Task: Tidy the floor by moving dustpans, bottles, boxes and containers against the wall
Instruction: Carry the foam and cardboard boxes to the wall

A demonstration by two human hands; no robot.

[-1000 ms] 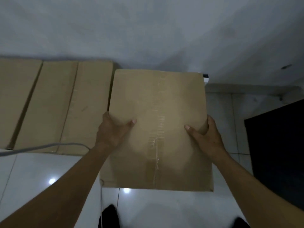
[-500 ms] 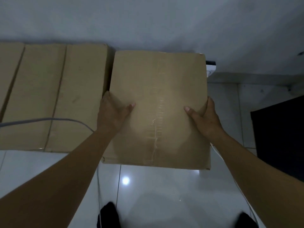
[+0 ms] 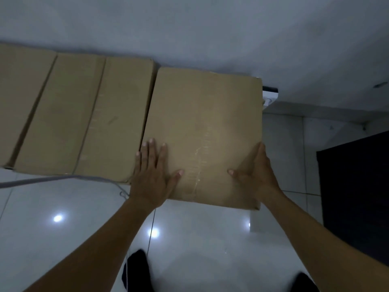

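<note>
A large taped cardboard box (image 3: 202, 123) stands with its far edge at the grey wall (image 3: 210, 34), right beside a row of cardboard boxes (image 3: 73, 119). My left hand (image 3: 154, 171) lies flat on the box's top near its left edge, fingers straight. My right hand (image 3: 255, 175) grips the box's right edge, thumb on top and fingers down the side.
A grey cable (image 3: 42, 180) runs across the glossy white tile floor (image 3: 63, 228) in front of the boxes. A white object (image 3: 270, 95) shows behind the box's right corner. A dark piece of furniture (image 3: 357, 186) stands at the right. My feet are at the bottom edge.
The box has gone forward and down to sit beside the row of boxes at the wall. My left hand let go of the left edge and now lies flat on top.
</note>
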